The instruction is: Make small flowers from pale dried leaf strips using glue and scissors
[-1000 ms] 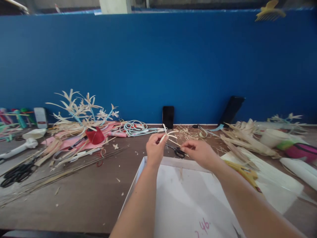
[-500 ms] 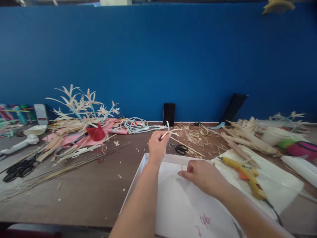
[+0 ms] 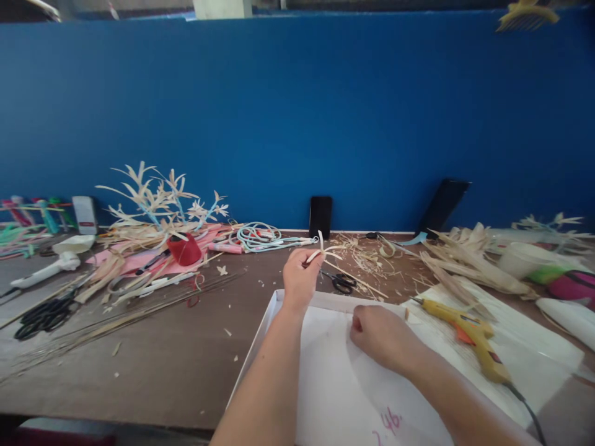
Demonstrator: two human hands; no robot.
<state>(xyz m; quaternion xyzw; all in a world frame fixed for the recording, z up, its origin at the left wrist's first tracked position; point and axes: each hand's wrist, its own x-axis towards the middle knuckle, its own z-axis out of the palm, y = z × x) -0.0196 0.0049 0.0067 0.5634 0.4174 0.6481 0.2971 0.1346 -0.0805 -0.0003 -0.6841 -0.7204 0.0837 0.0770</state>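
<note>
My left hand (image 3: 300, 275) is raised above the back left corner of a white box lid (image 3: 372, 365), its fingers pinched on a small pale flower (image 3: 322, 249) with thin strips for petals. Over the back part of the lid, my right hand (image 3: 379, 337) is closed, knuckles up. Its fingertips are turned down out of sight, so whatever they hold is hidden. A yellow glue gun (image 3: 465, 331) lies on white paper to the right of that hand. Small black scissors (image 3: 343, 283) lie just behind the lid.
Dried strips, pale flower stems (image 3: 149, 198) and a red tape roll (image 3: 184, 249) lie at the left, with black scissors (image 3: 46, 314). A phone (image 3: 320, 215) leans on the blue partition (image 3: 297, 124). Husks (image 3: 483, 254) and a white cup (image 3: 525, 258) stand at the right.
My right hand's fingers have curled in and down, with the thumb no longer stretched out. My left hand still holds the flower. The whole view has shifted slightly.
</note>
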